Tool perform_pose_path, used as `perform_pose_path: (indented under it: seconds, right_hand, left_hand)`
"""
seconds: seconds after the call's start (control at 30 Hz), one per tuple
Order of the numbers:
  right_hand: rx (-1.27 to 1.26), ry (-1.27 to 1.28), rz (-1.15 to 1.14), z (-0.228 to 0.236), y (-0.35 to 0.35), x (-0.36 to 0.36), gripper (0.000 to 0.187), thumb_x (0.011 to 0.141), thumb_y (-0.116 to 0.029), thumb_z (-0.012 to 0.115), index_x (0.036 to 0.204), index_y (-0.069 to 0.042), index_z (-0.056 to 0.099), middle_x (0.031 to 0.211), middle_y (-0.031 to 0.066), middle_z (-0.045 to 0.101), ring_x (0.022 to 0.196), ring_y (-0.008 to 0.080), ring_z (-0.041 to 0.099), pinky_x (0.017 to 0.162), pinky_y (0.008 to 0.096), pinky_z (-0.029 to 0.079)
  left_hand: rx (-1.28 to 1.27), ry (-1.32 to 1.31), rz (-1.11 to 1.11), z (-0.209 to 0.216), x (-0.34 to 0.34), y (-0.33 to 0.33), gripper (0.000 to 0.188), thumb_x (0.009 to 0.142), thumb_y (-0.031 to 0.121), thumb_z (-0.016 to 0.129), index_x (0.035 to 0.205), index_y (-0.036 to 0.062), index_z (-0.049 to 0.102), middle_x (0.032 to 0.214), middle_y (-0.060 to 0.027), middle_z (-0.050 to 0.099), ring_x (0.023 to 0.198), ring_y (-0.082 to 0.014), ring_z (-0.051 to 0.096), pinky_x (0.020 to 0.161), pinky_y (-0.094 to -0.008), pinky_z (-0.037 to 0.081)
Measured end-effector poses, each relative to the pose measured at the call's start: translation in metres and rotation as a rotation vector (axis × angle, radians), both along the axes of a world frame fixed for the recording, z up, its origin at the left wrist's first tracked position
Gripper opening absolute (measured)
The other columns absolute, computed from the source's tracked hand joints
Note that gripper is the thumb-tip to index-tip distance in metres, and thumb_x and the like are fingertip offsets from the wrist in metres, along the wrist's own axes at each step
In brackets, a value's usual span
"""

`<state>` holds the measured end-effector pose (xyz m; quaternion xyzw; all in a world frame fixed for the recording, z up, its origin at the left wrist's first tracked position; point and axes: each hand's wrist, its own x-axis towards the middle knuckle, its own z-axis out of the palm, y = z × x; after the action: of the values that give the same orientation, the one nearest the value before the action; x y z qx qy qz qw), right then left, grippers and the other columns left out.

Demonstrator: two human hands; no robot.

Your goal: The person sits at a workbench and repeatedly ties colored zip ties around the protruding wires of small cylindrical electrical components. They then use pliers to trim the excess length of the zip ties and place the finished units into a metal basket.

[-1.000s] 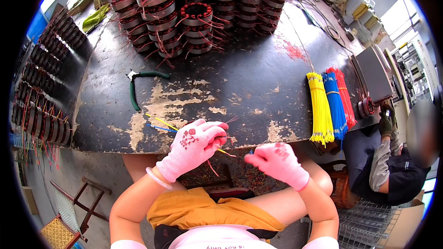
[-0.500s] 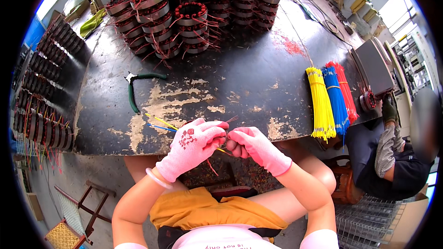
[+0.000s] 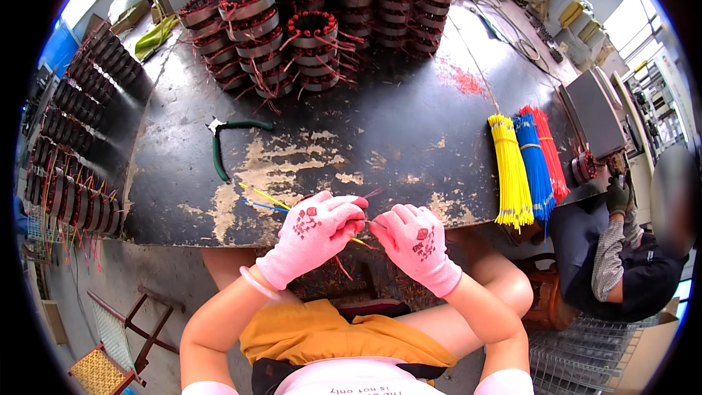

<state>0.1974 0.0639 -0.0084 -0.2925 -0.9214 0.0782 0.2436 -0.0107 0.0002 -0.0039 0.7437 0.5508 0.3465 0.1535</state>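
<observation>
At the near edge of the table, my left hand (image 3: 314,238) in a pink glove is closed around a bunch of wires. Out of its left side stick a yellow wire (image 3: 263,194) and a blue wire (image 3: 265,206); a red wire (image 3: 344,268) hangs below it. Whatever else the palm covers is hidden. My right hand (image 3: 418,245), gloved the same, pinches a thin dark wire (image 3: 371,222) that spans the small gap between the hands. Green-handled cutters (image 3: 220,148) lie open on the table beyond my left hand.
Stacked motor stators (image 3: 313,51) with red wire tails fill the far side; rows of stators (image 3: 69,205) stand at left. Yellow (image 3: 510,172), blue (image 3: 535,168) and red (image 3: 547,153) wire bundles lie at right. Another person (image 3: 621,249) sits beyond them. A woven chair (image 3: 99,373) is lower left.
My right hand has turned, its back now facing up, and drawn slightly away from the left with the thin wire. The whole view has shifted a little; my left hand keeps its grip.
</observation>
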Motion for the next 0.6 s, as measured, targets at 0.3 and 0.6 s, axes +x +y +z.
perform_pose_path:
  seconds: [0.3, 0.6]
  right_hand:
    - [-0.159, 0.104, 0.126, -0.005, 0.012, -0.007, 0.023, 0.086, -0.017, 0.072, 0.109, -0.015, 0.069, 0.093, 0.0012, 0.065, 0.087, 0.0260, 0.065, 0.075, 0.0408, 0.051]
    - [0.206, -0.010, 0.216, -0.015, 0.019, -0.005, 0.020, 0.084, -0.021, 0.073, 0.104, -0.019, 0.072, 0.084, -0.0026, 0.061, 0.080, 0.0180, 0.062, 0.071, 0.0360, 0.049]
  left_hand:
    - [0.026, 0.042, 0.065, 0.023, -0.003, -0.012, 0.018, 0.088, 0.009, 0.069, 0.106, 0.0079, 0.069, 0.120, -0.0097, 0.071, 0.099, -0.0335, 0.068, 0.085, -0.0416, 0.056]
    - [0.095, 0.184, 0.136, 0.012, -0.005, -0.012, 0.027, 0.093, 0.008, 0.064, 0.119, 0.0067, 0.067, 0.129, -0.0125, 0.066, 0.122, -0.0351, 0.059, 0.110, -0.0475, 0.043]
